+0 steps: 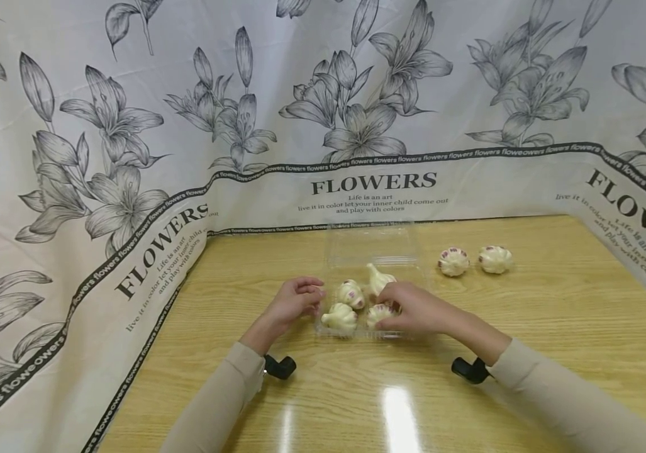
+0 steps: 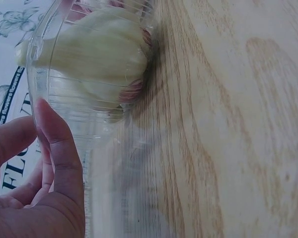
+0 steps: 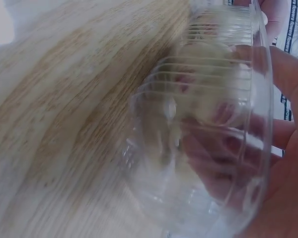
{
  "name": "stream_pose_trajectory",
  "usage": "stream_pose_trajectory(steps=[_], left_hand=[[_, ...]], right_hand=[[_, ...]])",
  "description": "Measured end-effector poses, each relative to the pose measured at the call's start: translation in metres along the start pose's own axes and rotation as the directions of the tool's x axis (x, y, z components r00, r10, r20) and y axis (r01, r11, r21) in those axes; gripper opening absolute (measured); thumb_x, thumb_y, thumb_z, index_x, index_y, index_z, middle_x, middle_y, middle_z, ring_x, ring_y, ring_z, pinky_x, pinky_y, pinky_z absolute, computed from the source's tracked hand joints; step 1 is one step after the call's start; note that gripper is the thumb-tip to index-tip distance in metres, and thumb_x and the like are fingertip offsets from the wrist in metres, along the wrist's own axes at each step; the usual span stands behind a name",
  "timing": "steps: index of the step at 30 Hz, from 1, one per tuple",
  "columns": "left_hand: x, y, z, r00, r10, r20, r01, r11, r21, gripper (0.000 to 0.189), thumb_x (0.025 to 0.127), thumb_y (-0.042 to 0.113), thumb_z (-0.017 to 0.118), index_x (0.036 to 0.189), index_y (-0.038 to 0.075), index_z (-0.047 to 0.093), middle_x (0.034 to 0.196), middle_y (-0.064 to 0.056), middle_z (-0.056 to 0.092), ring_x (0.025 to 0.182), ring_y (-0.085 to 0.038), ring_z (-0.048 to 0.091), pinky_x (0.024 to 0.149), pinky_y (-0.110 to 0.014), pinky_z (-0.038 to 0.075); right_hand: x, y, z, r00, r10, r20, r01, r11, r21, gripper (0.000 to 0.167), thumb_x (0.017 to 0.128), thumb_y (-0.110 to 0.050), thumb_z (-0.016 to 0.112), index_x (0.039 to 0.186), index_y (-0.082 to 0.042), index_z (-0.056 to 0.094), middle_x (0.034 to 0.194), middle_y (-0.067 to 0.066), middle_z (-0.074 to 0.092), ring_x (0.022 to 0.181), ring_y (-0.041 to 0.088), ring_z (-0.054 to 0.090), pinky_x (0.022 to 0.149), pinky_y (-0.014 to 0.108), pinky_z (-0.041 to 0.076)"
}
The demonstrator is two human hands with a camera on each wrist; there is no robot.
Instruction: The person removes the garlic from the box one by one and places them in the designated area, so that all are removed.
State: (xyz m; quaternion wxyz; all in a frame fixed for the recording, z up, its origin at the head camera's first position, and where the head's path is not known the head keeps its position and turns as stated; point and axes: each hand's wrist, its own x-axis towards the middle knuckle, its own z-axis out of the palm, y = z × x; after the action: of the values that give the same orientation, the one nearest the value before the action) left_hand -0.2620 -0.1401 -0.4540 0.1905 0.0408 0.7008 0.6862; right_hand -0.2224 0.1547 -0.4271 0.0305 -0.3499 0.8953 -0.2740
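Observation:
A clear plastic clamshell box (image 1: 351,335) stands on the table with its lid (image 1: 370,244) folded back. Several white garlic bulbs with purple marks lie inside, among them one at front left (image 1: 339,318) and one with a long stem (image 1: 380,279) at the back right. At the box's left side, my left hand (image 1: 293,303) pinches the rim (image 2: 36,74) between thumb and forefinger. My right hand (image 1: 417,308) reaches over the right wall and holds the front-right garlic bulb (image 1: 380,314) inside the box. Its fingers show through the ribbed plastic in the right wrist view.
Two more garlic bulbs, one nearer (image 1: 453,262) and one farther right (image 1: 495,259), lie on the wooden table (image 1: 555,327) right of the box. A flower-printed cloth (image 1: 277,195) borders the table at the back and sides. Black camera mounts (image 1: 280,367) sit at both wrists.

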Motion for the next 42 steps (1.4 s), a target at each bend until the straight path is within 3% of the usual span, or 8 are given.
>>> stream_pose_trajectory(steps=[6,12,22,27,34,42], left_hand=[[0.0,0.0,0.0,1.0,0.003,0.003,-0.003,1.0,-0.001,0.041,0.1,0.0,0.063,0.138,-0.01,0.052,0.097,-0.009,0.062,0.072,-0.015,0.061,0.064,-0.026,0.056],[0.0,0.0,0.0,1.0,0.0,0.005,0.0,1.0,0.001,0.042,0.1,0.0,0.063,0.139,-0.01,0.051,0.099,-0.011,0.062,0.073,-0.015,0.06,0.064,-0.026,0.056],[0.0,0.0,-0.001,1.0,0.002,0.009,-0.002,1.0,0.003,0.041,0.101,0.001,0.062,0.139,-0.009,0.051,0.102,-0.015,0.062,0.073,-0.016,0.061,0.064,-0.027,0.056],[-0.001,0.0,-0.001,1.0,0.008,0.014,-0.008,1.0,0.006,0.041,0.101,0.001,0.062,0.139,-0.009,0.051,0.103,-0.015,0.062,0.074,-0.016,0.061,0.064,-0.027,0.057],[0.0,0.0,-0.001,1.0,-0.004,0.015,0.004,1.0,0.015,0.042,0.1,0.002,0.063,0.139,-0.008,0.051,0.102,-0.013,0.062,0.075,-0.017,0.061,0.066,-0.028,0.056],[0.001,0.001,-0.001,1.0,-0.012,0.003,0.011,1.0,0.012,0.041,0.101,0.002,0.063,0.139,-0.008,0.051,0.102,-0.012,0.063,0.075,-0.016,0.061,0.065,-0.027,0.055]], right_hand=[[-0.005,0.003,-0.007,0.999,-0.015,0.028,0.014,0.999,0.032,0.026,0.088,-0.026,0.081,0.103,-0.006,0.073,0.079,-0.003,0.053,0.07,0.008,0.043,0.062,0.025,0.041],[-0.008,0.002,-0.013,0.994,0.012,0.111,-0.018,0.998,0.056,0.017,0.09,-0.018,0.079,0.102,-0.009,0.072,0.067,-0.007,0.044,0.06,0.006,0.037,0.056,0.023,0.034],[-0.007,-0.002,-0.018,0.983,0.081,0.164,-0.088,0.995,0.039,0.048,0.087,-0.01,0.076,0.131,0.004,0.065,0.074,-0.003,0.048,0.065,0.009,0.039,0.057,0.024,0.034],[-0.006,-0.001,-0.017,0.981,0.099,0.167,-0.106,0.994,0.031,0.051,0.085,-0.008,0.077,0.133,0.005,0.063,0.074,-0.002,0.047,0.064,0.009,0.037,0.057,0.024,0.033],[-0.007,0.004,-0.015,0.986,0.042,0.161,-0.043,0.999,0.001,0.048,0.088,-0.01,0.079,0.132,0.003,0.064,0.072,-0.004,0.048,0.063,0.007,0.037,0.057,0.024,0.034],[-0.01,0.008,-0.017,0.988,0.018,0.153,-0.027,0.998,0.061,0.059,0.089,-0.015,0.079,0.141,0.004,0.057,0.071,-0.006,0.046,0.063,0.007,0.04,0.057,0.023,0.039]])
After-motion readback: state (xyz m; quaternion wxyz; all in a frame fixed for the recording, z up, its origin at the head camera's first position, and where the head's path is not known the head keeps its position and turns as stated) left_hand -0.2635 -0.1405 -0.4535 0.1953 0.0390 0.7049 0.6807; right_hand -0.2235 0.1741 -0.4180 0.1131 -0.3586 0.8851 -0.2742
